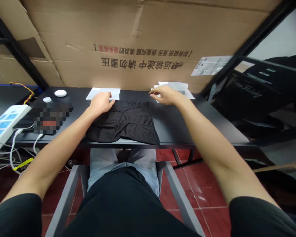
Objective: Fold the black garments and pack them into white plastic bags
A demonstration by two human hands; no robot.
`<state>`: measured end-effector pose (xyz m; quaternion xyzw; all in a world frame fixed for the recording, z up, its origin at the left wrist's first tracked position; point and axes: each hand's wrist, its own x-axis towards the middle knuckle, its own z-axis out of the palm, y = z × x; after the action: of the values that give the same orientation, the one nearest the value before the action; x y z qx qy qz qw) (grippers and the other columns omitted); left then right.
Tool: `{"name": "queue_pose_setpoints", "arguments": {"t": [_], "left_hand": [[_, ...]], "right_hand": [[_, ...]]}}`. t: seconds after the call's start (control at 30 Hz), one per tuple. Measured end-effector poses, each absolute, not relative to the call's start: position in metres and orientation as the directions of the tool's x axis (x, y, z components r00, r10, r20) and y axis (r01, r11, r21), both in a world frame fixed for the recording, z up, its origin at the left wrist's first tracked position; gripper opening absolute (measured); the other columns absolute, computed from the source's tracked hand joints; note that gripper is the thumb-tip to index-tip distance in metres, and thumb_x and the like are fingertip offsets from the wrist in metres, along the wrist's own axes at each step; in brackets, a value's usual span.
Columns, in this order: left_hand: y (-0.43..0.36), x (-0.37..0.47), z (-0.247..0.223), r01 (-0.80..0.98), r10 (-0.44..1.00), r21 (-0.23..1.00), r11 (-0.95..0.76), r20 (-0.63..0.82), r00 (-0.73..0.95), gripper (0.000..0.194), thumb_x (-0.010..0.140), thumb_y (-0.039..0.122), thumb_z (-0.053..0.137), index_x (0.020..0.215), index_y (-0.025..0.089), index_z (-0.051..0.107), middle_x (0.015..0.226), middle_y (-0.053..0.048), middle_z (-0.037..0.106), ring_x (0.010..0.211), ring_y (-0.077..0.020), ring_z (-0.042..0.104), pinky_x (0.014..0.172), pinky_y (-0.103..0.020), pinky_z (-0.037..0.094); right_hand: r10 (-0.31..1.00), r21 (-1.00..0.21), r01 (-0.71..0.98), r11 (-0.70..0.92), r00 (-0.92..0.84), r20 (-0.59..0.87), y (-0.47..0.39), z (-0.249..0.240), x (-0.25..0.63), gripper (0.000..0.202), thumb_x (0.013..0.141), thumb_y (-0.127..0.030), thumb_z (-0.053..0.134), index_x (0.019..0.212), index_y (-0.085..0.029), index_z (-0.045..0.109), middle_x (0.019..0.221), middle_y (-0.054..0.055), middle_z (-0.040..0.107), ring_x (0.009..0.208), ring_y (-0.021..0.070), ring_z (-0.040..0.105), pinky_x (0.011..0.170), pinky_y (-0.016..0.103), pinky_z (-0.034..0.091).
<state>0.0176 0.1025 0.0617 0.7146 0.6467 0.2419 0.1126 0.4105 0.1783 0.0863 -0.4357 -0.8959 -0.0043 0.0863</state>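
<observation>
A black cloth point(128, 123) lies wrinkled on the dark tabletop point(172, 123), its near edge at the table's front. My left hand point(101, 103) is at the cloth's far left corner, fingers curled; whether it pinches the fabric is unclear. Behind that hand is a white packet point(115, 93). My right hand point(164, 95) is over the table beyond the cloth's far right corner, apart from it, thumb and fingers loosely parted with nothing visible between them. White packets point(181, 87) lie just behind it, partly covered by the hand and wrist.
A large cardboard sheet point(143, 33) stands along the table's back. At left are a white power strip point(7, 123) with cables, a pixelated dark item point(51, 118), a white oval case point(60, 93) and a small white round object point(47, 99). Black bags point(251, 89) are at right.
</observation>
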Motion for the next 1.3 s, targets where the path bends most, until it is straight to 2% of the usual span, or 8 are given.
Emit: {"name": "queue_pose_setpoints", "arguments": {"t": [0.2,0.53,0.73,0.9,1.03,1.13,1.23,1.3], "left_hand": [[0.115,0.015,0.043,0.871,0.974,0.466,-0.154,0.217,0.055,0.047,0.092,0.019,0.080,0.138,0.021,0.071,0.115,-0.012,0.085,0.121,-0.0326,0.077,0.115,-0.044,0.053],[0.117,0.009,0.054,0.817,0.945,0.496,-0.293,0.281,0.168,0.031,0.085,0.014,0.072,0.113,0.022,0.082,0.093,-0.005,0.078,0.088,-0.0250,0.072,0.093,-0.036,0.055],[0.093,0.001,0.065,0.799,0.856,0.397,-0.452,0.444,0.264,0.022,0.084,0.016,0.070,0.103,0.021,0.079,0.104,-0.009,0.075,0.088,-0.0251,0.070,0.096,-0.041,0.060],[0.049,-0.013,0.057,0.703,0.766,0.341,-0.624,0.444,0.465,0.014,0.093,0.027,0.070,0.105,0.023,0.077,0.126,-0.012,0.076,0.116,-0.0306,0.074,0.111,-0.048,0.061],[0.016,-0.028,0.050,0.660,0.729,0.310,-0.684,0.304,0.613,0.041,0.106,0.051,0.071,0.136,0.025,0.077,0.160,-0.015,0.070,0.154,-0.0362,0.063,0.135,-0.056,0.048],[-0.005,-0.044,0.046,0.652,0.702,0.267,-0.710,0.192,0.686,0.086,0.099,0.071,0.079,0.171,0.027,0.060,0.187,-0.015,0.047,0.176,-0.0408,0.041,0.146,-0.061,0.032],[-0.024,-0.057,0.040,0.649,0.680,0.224,-0.728,0.112,0.725,0.117,0.091,0.079,0.086,0.187,0.032,0.038,0.196,-0.013,0.029,0.182,-0.0433,0.026,0.149,-0.065,0.023],[-0.036,-0.064,0.035,0.649,0.675,0.214,-0.730,0.076,0.734,0.117,0.094,0.076,0.085,0.190,0.034,0.031,0.197,-0.011,0.026,0.182,-0.0415,0.026,0.149,-0.065,0.021]], "right_hand": [[0.763,-0.074,0.761,0.644,-0.634,0.126,0.164,0.057,0.354,0.052,0.108,-0.040,0.072,0.153,-0.014,0.076,0.153,0.022,0.078,0.139,0.0386,0.074,0.121,0.052,0.058],[0.791,-0.146,0.782,0.607,-0.576,0.206,0.163,0.066,0.365,0.023,0.098,-0.028,0.071,0.113,-0.019,0.086,0.104,0.010,0.082,0.093,0.0281,0.071,0.093,0.041,0.058],[0.659,-0.215,0.649,0.729,-0.583,0.475,0.133,0.073,0.380,0.015,0.095,-0.027,0.070,0.102,-0.021,0.082,0.100,0.011,0.074,0.092,0.0289,0.067,0.090,0.045,0.057],[0.587,-0.200,0.565,0.800,-0.670,0.455,0.077,0.063,0.387,0.025,0.103,-0.025,0.065,0.118,-0.023,0.086,0.119,0.016,0.079,0.108,0.0351,0.074,0.101,0.055,0.064],[0.546,-0.141,0.532,0.835,-0.766,0.338,0.032,0.048,0.392,0.045,0.109,-0.046,0.074,0.146,-0.021,0.080,0.153,0.020,0.076,0.142,0.0421,0.071,0.124,0.065,0.058],[0.547,-0.161,0.523,0.837,-0.788,0.283,0.004,0.038,0.399,0.084,0.105,-0.061,0.082,0.175,-0.023,0.057,0.184,0.022,0.050,0.171,0.0454,0.048,0.140,0.073,0.040],[0.556,-0.171,0.530,0.830,-0.805,0.207,-0.019,0.027,0.406,0.110,0.098,-0.068,0.088,0.186,-0.024,0.039,0.192,0.024,0.034,0.178,0.0467,0.035,0.143,0.078,0.029],[0.559,-0.160,0.537,0.828,-0.807,0.188,-0.030,0.019,0.409,0.103,0.101,-0.061,0.088,0.185,-0.024,0.040,0.191,0.024,0.037,0.177,0.0452,0.037,0.143,0.078,0.028]]}}
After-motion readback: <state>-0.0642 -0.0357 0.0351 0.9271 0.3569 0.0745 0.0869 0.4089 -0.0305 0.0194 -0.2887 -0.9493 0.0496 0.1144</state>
